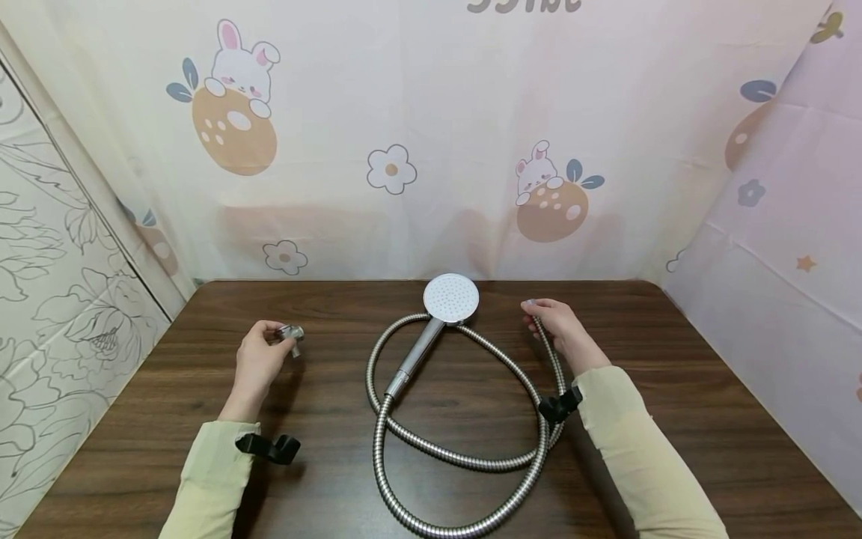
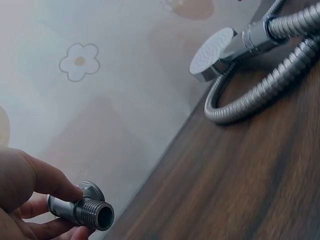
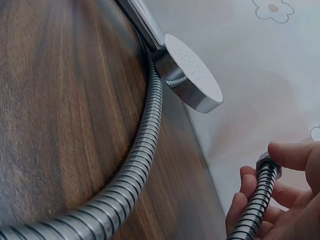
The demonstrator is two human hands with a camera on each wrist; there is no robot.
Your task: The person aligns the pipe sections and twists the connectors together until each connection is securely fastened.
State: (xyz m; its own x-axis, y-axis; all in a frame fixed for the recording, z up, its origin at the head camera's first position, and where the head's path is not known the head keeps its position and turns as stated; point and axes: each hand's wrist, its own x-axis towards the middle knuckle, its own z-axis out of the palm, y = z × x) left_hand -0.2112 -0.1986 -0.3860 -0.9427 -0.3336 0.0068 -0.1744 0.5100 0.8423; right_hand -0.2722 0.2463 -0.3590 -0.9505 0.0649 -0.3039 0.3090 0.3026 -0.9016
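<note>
My left hand [image 1: 258, 361] pinches a small chrome angle valve [image 2: 91, 212] between thumb and fingers, above the left part of the table. Its threaded, hollow end points away from the fingers in the left wrist view. On the right, my right hand [image 1: 564, 331] grips the free end of a ribbed metal shower hose [image 1: 465, 458], with the thumb on its end nut [image 3: 266, 161]. The hose loops over the table between the hands. Its other end joins the handle of a shower head [image 1: 451, 298], which lies with its white spray face up.
The brown wooden table [image 1: 323, 479] ends at a fabric curtain [image 1: 444, 97] printed with rabbits and flowers. A floral panel [image 1: 60, 314] stands along the left side. Black straps with small mounts [image 1: 560, 406] sit on both wrists, the right one overlapping the hose.
</note>
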